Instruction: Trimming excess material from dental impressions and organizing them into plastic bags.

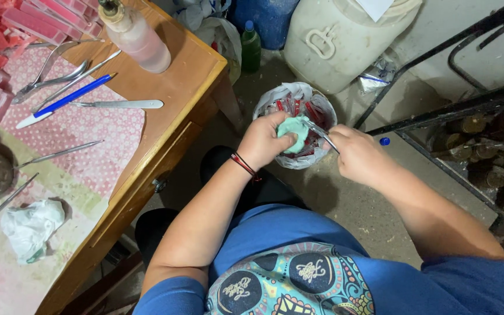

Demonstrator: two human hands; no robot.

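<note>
My left hand [262, 140] grips a pale green lump [294, 132] over a small bin lined with a white plastic bag [290, 96] on the floor. The bin holds several red scraps. My right hand [358, 157] holds a thin metal tool [322, 133] whose tip touches the green lump. A red and black band circles my left wrist.
A wooden table [173, 87] stands at the left with a patterned pink mat, forceps [48, 79], a blue pen [65, 100], a scalpel [121, 104], a bottle of pink liquid [135, 35] and crumpled tissue [30, 227]. A white jerrycan [333, 41], a green bottle [251, 49] and black metal racks [468, 105] lie beyond.
</note>
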